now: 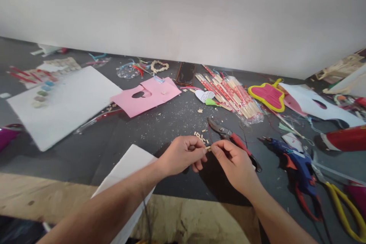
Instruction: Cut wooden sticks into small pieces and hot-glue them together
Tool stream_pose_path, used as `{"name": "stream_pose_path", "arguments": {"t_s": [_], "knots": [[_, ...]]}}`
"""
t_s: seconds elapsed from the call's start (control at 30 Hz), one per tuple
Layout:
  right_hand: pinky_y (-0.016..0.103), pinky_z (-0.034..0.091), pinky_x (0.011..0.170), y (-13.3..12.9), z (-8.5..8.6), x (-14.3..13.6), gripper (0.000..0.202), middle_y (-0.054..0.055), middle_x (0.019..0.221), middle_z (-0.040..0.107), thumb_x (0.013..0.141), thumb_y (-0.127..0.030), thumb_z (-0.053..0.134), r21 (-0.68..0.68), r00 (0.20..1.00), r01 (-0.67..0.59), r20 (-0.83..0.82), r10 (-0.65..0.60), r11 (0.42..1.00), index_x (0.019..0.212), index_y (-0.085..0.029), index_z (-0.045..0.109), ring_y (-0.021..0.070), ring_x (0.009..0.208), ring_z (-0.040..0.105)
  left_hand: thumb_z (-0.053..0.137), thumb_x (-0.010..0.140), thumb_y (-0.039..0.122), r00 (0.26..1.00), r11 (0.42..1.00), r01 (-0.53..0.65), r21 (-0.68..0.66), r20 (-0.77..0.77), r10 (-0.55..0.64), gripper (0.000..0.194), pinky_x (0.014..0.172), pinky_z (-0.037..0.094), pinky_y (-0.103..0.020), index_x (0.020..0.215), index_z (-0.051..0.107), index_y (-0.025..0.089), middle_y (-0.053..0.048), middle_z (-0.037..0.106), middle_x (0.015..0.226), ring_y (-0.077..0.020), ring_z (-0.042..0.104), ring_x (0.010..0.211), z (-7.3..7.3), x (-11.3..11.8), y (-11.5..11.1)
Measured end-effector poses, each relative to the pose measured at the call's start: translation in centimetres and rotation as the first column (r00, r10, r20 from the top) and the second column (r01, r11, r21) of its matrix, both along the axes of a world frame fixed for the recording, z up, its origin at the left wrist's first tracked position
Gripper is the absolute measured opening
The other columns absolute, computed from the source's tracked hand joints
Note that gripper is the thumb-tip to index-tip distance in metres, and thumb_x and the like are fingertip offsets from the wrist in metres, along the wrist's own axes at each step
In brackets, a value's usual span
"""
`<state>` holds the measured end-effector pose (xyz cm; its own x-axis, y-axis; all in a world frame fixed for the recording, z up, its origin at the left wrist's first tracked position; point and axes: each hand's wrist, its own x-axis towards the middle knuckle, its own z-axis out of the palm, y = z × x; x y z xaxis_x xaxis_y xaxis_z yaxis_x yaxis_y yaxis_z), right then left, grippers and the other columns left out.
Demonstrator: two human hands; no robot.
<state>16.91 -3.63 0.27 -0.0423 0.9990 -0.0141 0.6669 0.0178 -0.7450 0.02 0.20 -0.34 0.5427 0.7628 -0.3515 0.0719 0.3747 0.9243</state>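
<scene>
My left hand (183,154) and my right hand (233,162) meet over the dark table mat, fingertips pinched together on a tiny wooden bead (208,148). A thin thread seems to run from the bead; it is too fine to follow. Just beyond the fingers lie several small wooden pieces (201,136). Red-handled cutters (233,139) rest right behind my right hand.
A blue glue gun (297,167) and yellow scissors (341,206) lie at the right. Behind are a bundle of sticks (231,95), pink paper (147,95), a phone (185,73), a white board (61,103) and a yellow-pink shape (267,95). White paper (128,167) lies under my left forearm.
</scene>
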Motion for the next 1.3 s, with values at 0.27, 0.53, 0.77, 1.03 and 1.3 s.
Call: {"name": "stream_pose_path", "arguments": {"t_s": [0.27,0.53,0.77,1.03,1.3], "knots": [[0.031,0.048,0.077,0.2,0.3,2.8,0.017,0.006,0.090,0.067,0.090,-0.024,0.048,0.354,0.903,-0.133,0.428,-0.034,0.926,0.096,-0.019,0.063,0.0189,0.085,0.063,0.060,0.081,0.030,0.985,0.991,-0.127,-0.051,0.110,0.132,0.019,0.041,0.046,-0.015,0.073,0.059,0.012,-0.001,0.064,0.065,-0.0052,0.054,0.044,-0.4,-0.4,0.4],[0.037,0.045,0.074,0.7,0.9,6.2,0.013,0.007,0.086,0.066,0.086,-0.029,0.052,0.080,0.697,-0.067,0.717,-0.011,0.995,0.089,-0.020,0.061,0.0249,0.083,0.060,0.064,0.081,0.033,0.933,0.957,-0.244,-0.156,0.231,0.275,0.020,0.037,0.042,-0.013,0.080,0.062,0.013,-0.001,0.066,0.067,-0.0035,0.049,0.041,-0.6,-0.6,0.8],[0.036,0.045,0.078,0.7,0.7,6.1,0.018,0.007,0.094,0.065,0.083,-0.035,0.056,-0.022,0.729,-0.133,0.676,0.113,0.991,0.093,-0.021,0.062,0.0248,0.089,0.061,0.067,0.079,0.034,0.914,0.940,-0.280,-0.196,0.246,0.324,0.021,0.036,0.040,-0.012,0.082,0.062,0.014,0.000,0.065,0.064,-0.0032,0.048,0.040,-0.7,-0.6,0.9],[0.033,0.044,0.072,1.2,1.4,6.1,0.010,0.004,0.083,0.064,0.077,-0.030,0.054,0.046,0.844,0.069,0.530,-0.082,0.997,0.075,-0.022,0.060,0.0210,0.077,0.060,0.067,0.079,0.035,0.905,0.940,-0.280,-0.195,0.272,0.326,0.022,0.037,0.040,-0.013,0.082,0.062,0.014,0.001,0.065,0.065,-0.0031,0.049,0.041,-0.8,-0.8,1.1],[0.024,0.043,0.056,0.9,2.1,5.3,0.026,-0.003,0.061,0.057,0.072,-0.040,0.067,-0.184,0.913,0.161,-0.346,-0.217,0.970,0.088,-0.021,0.058,0.0129,0.058,0.053,0.067,0.079,0.036,0.891,0.933,-0.295,-0.205,0.295,0.346,0.023,0.038,0.040,-0.013,0.082,0.063,0.013,0.000,0.065,0.065,-0.0028,0.048,0.041,-0.6,-0.9,1.3]]}}
